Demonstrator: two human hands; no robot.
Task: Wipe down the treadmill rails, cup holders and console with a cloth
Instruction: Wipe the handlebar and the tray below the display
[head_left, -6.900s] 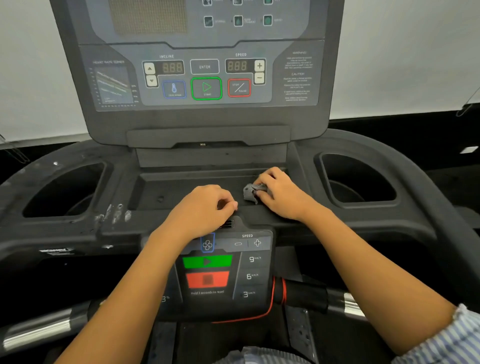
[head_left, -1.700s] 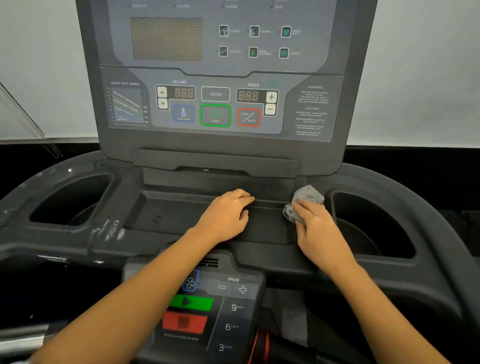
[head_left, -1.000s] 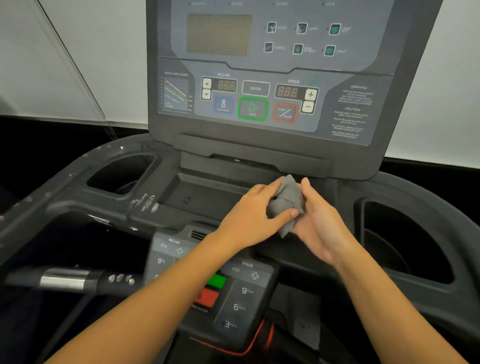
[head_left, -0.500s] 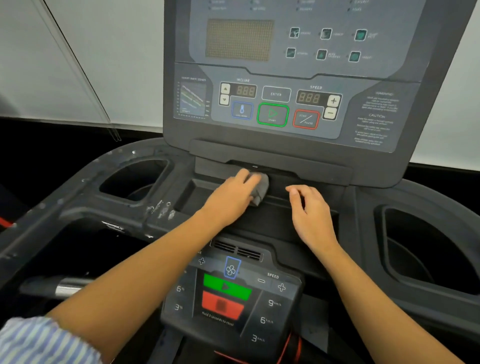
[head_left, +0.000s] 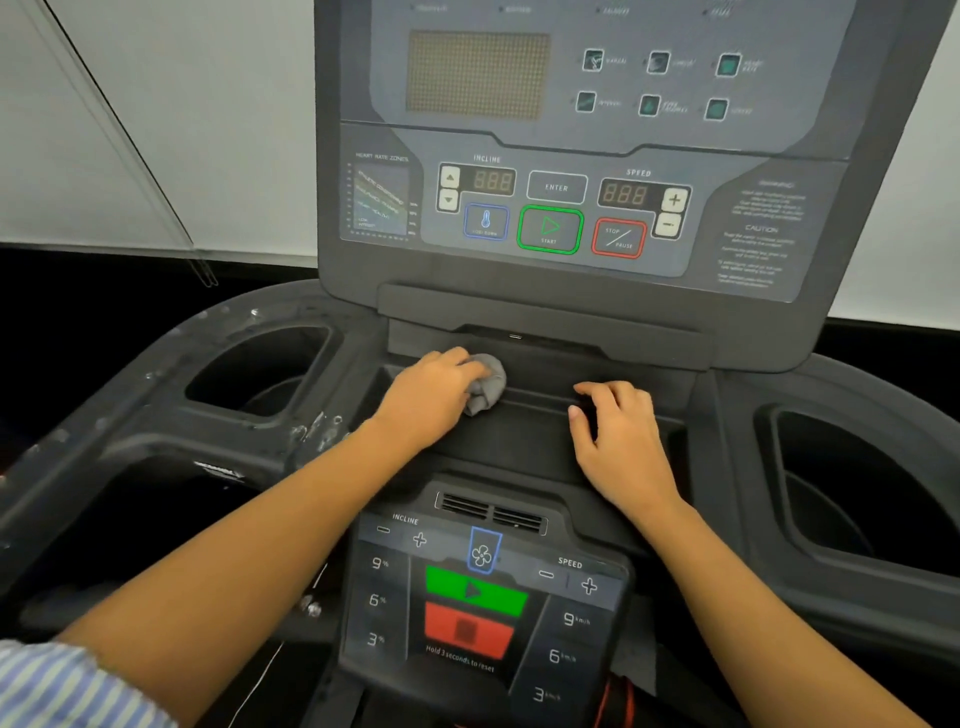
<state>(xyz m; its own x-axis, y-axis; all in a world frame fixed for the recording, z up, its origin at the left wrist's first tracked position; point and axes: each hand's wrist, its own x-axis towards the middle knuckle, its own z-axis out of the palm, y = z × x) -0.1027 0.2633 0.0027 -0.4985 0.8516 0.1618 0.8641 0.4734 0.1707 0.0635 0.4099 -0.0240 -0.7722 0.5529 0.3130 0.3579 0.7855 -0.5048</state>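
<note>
A small grey cloth (head_left: 489, 385) is bunched under my left hand (head_left: 434, 397), which grips it against the back edge of the black centre tray (head_left: 524, 431), just below the upright console (head_left: 561, 156). My right hand (head_left: 621, 441) rests on the tray to the right, fingers loosely bent, holding nothing. A cup holder (head_left: 265, 371) opens at the left and another cup holder (head_left: 852, 493) at the right. White specks mark the left cup holder's rim.
A lower control panel (head_left: 483, 597) with green and red buttons and a fan vent sits between my forearms. A white wall is behind the console. A striped sleeve shows at the lower left corner.
The cloth passed from my right hand to my left about a second ago. Since then my left hand has moved it left along the tray's back edge; my right hand stays resting.
</note>
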